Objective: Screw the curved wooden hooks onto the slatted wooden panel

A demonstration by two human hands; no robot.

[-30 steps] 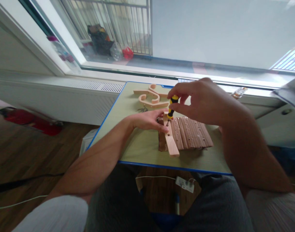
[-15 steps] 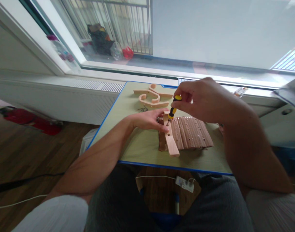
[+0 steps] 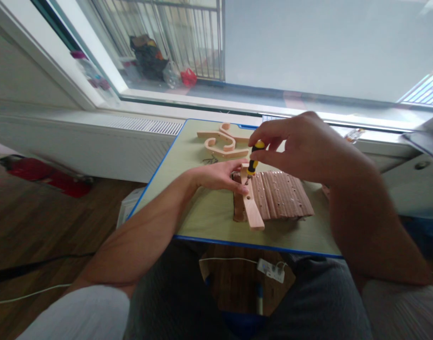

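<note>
My left hand grips a pale wooden piece by its upper part, thumb on the near side. The piece lies across the left end of a brown corrugated cardboard pad dotted with small holes. Between the fingertips of my right hand is the top of a short yellow-and-black screwdriver. Its tip points down at a small screw in the wooden piece; exact contact is too small to tell. One open hole shows below the left thumb.
Curved wooden hooks lie at the back of the blue-edged table, with a few dark screws beside them. A radiator and window stand behind. A white power strip rests on the floor below.
My right fingers have shifted around the screwdriver's handle, the index finger now reaching further left. The left hand, wooden piece and cardboard stay in place.
</note>
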